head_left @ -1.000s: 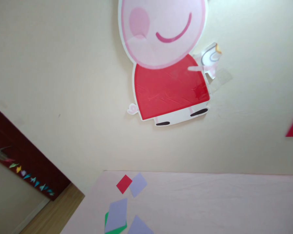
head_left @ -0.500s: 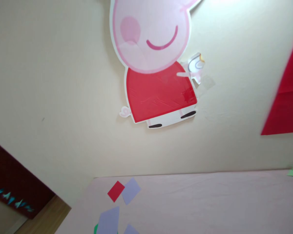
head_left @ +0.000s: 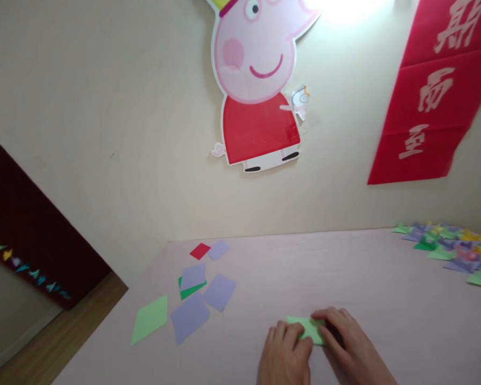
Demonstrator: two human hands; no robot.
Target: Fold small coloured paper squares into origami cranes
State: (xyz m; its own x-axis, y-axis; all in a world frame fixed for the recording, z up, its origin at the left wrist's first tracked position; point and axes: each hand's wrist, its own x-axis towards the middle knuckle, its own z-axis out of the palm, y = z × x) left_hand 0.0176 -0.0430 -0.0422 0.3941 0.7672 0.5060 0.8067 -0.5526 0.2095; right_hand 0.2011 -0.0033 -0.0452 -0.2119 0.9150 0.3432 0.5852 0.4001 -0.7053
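A small light green piece of folded paper (head_left: 310, 327) lies on the pink-covered table near the front. My left hand (head_left: 285, 353) has its fingers curled onto the paper's left side and lower edge. On the opposite side, my right hand (head_left: 347, 339) grips the right end between thumb and fingers. Parts of the paper are hidden under both hands, so its full shape cannot be made out.
Loose square sheets lie left on the table (head_left: 264, 267): lilac sheets (head_left: 190, 316), a red one (head_left: 200, 251), a dark green one and a light green one (head_left: 150, 319). Several folded paper pieces (head_left: 459, 248) crowd the right. A pig cutout (head_left: 260, 128) and red banner (head_left: 420, 117) hang behind.
The view has tilted down and shifted right. Both hands and the light green paper now show; neither hand was in view earlier. More of the table and the folded pieces at right appear.
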